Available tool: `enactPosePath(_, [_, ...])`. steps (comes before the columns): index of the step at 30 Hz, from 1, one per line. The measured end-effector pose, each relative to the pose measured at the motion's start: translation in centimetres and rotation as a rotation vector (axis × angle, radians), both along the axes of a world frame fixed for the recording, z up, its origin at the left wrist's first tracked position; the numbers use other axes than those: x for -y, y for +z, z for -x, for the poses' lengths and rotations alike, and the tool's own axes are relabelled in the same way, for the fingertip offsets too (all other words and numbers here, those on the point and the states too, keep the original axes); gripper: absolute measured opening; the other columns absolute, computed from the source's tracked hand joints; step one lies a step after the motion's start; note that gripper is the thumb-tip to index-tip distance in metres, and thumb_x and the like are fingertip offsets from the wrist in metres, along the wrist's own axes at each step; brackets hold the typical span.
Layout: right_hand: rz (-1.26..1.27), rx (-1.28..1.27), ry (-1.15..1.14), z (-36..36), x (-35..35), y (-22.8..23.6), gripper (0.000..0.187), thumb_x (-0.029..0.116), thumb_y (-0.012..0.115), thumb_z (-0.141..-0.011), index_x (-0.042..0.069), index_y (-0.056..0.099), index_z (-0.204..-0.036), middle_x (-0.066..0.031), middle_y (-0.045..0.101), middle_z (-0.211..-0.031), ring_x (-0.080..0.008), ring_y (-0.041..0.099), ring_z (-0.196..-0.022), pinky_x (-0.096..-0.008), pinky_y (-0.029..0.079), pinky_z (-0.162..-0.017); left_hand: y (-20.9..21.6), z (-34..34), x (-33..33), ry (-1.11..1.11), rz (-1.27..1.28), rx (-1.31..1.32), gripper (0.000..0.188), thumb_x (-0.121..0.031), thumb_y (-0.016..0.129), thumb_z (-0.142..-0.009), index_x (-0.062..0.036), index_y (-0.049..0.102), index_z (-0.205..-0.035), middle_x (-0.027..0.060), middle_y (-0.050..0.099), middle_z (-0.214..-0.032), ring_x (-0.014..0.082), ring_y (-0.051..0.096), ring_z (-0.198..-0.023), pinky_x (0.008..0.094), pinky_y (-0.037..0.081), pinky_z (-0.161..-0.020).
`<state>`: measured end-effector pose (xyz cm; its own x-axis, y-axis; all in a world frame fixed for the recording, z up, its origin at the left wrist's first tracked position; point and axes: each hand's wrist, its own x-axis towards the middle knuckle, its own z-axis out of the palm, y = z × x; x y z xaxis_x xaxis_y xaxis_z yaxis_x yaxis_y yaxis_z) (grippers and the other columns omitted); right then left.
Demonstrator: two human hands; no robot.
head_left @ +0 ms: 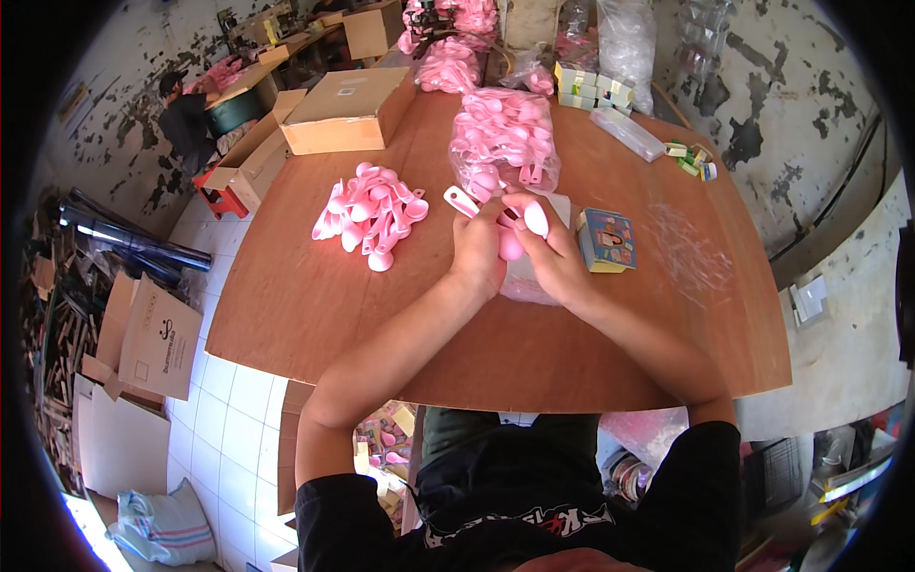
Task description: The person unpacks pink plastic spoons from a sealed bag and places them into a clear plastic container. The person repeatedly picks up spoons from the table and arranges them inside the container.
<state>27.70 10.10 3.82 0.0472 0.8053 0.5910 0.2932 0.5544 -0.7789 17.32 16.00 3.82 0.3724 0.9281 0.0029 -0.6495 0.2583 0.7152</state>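
Above the near middle of the table (pixel 315 329), my two hands meet over several pink plastic spoons. My left hand (pixel 477 250) is closed around some of them, and a slotted handle (pixel 460 200) sticks out past its fingers. Closed on a pink spoon (pixel 537 219) beside it is my right hand (pixel 551 255), with the rounded bowl toward the right. Another pink bowl (pixel 511 246) shows between the palms. Fingers partly hide the spoons. Beneath my hands lies a clear plastic bag (pixel 532 291). To the left is a loose pile of pink spoons (pixel 370 212).
A bulging bag of pink spoons (pixel 505 133) lies ahead. Right of my hands stands a blue-and-yellow stack of printed cards (pixel 607 240), near thin clear plastic scraps (pixel 681 250). A cardboard box (pixel 348 112) sits far left, small boxes (pixel 591 88) far right. Another person (pixel 186 119) sits at the far left.
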Motion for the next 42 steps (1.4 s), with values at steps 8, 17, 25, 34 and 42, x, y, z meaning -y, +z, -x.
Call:
enactPosePath(8, [-0.203, 0.336, -0.268, 0.6, -1.4, 1.8, 0.036, 0.021, 0.054, -0.098, 0.001, 0.054, -0.128, -0.0168, 0.059, -0.116, -0.0309, 0.054, -0.113, -0.0413, 0.04, -0.099, -0.1, 2.3, -0.9, 0.013, -0.216, -0.029, 0.02, -0.009, 0.045, -0.101, -0.0051, 0.053, -0.119, 0.0078, 0.061, -0.108, 0.017, 0.062, -0.096, 0.0329, 0.053, -0.083])
enactPosePath(17, [0.294, 0.531, -0.249, 3.4, -7.1, 2.4, 0.061, 0.06, 0.042, -0.095, 0.003, 0.062, -0.107, -0.0203, 0.065, -0.103, -0.0366, 0.064, -0.095, -0.0443, 0.047, -0.084, -0.9, 5.5, -0.2, -0.034, -0.168, -0.027, 0.029, -0.003, 0.047, -0.097, -0.0082, 0.044, -0.125, 0.008, 0.061, -0.108, 0.0166, 0.064, -0.089, 0.0305, 0.056, -0.075])
enactPosePath(25, [0.407, 0.917, -0.246, -3.7, -13.9, 2.0, 0.042, 0.044, 0.058, -0.085, 0.008, 0.071, -0.103, -0.0219, 0.069, -0.104, -0.0364, 0.067, -0.098, -0.0461, 0.052, -0.085, 1.5, 12.4, -3.2, 0.123, -0.133, -0.123, 0.016, -0.007, 0.051, -0.095, -0.0036, 0.056, -0.11, 0.0076, 0.063, -0.091, 0.0147, 0.062, -0.079, 0.0303, 0.053, -0.066])
enactPosePath(34, [0.279, 1.082, -0.448, -3.4, -14.5, -0.5, 0.016, 0.009, 0.066, -0.075, 0.007, 0.071, -0.089, -0.0201, 0.07, -0.092, -0.0385, 0.069, -0.087, -0.0462, 0.055, -0.074, 2.3, 15.3, -5.7, 0.337, -0.308, -0.338, 0.02, -0.009, 0.052, -0.097, -0.0057, 0.053, -0.117, 0.0057, 0.064, -0.103, 0.0148, 0.063, -0.09, 0.0312, 0.053, -0.08])
enactPosePath(42, [0.042, 0.801, -0.431, -3.1, -11.3, 2.0, 0.006, 0.008, 0.069, -0.071, 0.003, 0.072, -0.074, -0.0181, 0.067, -0.069, -0.0306, 0.069, -0.065, -0.0411, 0.053, -0.06, 1.6, 20.8, -11.0, 0.598, -0.423, -0.532, 0.023, -0.007, 0.054, -0.096, -0.005, 0.052, -0.119, 0.0063, 0.064, -0.1, 0.0144, 0.063, -0.081, 0.0292, 0.052, -0.071])
